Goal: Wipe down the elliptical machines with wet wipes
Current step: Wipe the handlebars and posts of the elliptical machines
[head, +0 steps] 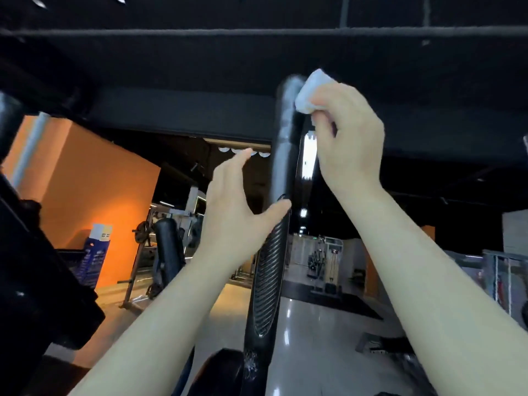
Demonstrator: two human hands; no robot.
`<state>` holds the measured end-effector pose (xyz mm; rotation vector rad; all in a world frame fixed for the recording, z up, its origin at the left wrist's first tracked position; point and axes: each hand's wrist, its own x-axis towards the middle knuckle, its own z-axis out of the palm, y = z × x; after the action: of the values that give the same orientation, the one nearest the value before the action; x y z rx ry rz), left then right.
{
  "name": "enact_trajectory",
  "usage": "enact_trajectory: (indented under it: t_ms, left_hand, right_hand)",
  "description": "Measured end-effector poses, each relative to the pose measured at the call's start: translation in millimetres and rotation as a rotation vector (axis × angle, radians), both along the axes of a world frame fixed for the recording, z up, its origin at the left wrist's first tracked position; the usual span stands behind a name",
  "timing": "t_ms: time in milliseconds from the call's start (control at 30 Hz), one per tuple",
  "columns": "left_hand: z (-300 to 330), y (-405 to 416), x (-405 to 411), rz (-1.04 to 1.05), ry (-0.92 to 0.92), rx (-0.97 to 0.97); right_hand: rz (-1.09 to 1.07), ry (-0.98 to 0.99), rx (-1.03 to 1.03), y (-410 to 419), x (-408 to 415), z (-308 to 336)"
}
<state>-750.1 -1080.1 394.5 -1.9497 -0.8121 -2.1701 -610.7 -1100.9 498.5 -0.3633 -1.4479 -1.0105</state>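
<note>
One long black handlebar (278,178) is stood nearly upright, its top pointed to 12 o'clock. At 9 o'clock the left hand (237,204) is held open, thumb touching it. A white wipe (310,91) is pinched against its top by the right hand (347,138).

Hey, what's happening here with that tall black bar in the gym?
A person is cleaning the upright black handlebar of an elliptical machine. Their right hand pinches a bunched white wet wipe and presses it against the bar near its top end. Their left hand is open, fingers straight, with the thumb touching the bar just above its ribbed rubber grip. Other gym equipment stands in the background.
</note>
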Motion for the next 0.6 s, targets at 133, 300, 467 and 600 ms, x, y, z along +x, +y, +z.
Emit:
enact_trajectory:
  t_ms: [133, 300, 467, 600]
  left_hand:
    - [-20.9, 33.8, 29.0, 0.272, 0.044, 0.035]
    - [-35.2, 55.6, 35.3, 0.271, -0.052, 0.022]
    - [-35.8, 56.3, 30.1, 0.282, -0.048, 0.026]
    - [-35.8, 57.7, 31.7, 0.315, -0.056, 0.037]
  right_hand:
    - [-0.177, -0.291, -0.045, 44.2, -4.8, -28.3]
    - [-0.256, -0.528, 0.001, 46.4, 8.8, -24.2]
    - [-0.474, -0.468, -0.148, 37.8, -1.3, 62.4]
    - [-0.607, -0.407, -0.023, 29.3, -11.3, 97.0]
